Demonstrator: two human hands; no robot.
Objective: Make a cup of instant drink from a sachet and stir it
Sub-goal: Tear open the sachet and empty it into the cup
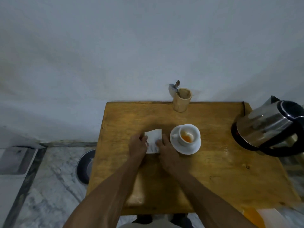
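A white sachet (153, 139) is held over the middle of the wooden table (205, 170). My left hand (137, 146) pinches its left edge and my right hand (166, 147) pinches its right edge. Just to the right, a white cup (187, 136) stands on a white saucer (189, 149), with orange powder in its bottom. Two metal spoons (174, 88) lean in a wooden holder (182, 99) at the table's far edge.
A steel electric kettle (269, 127) with a black handle sits at the table's right edge. An orange and white packet (258, 217) lies at the near right corner. A dark round dish (85, 166) sits on the marble floor, left of the table. The wall is close behind.
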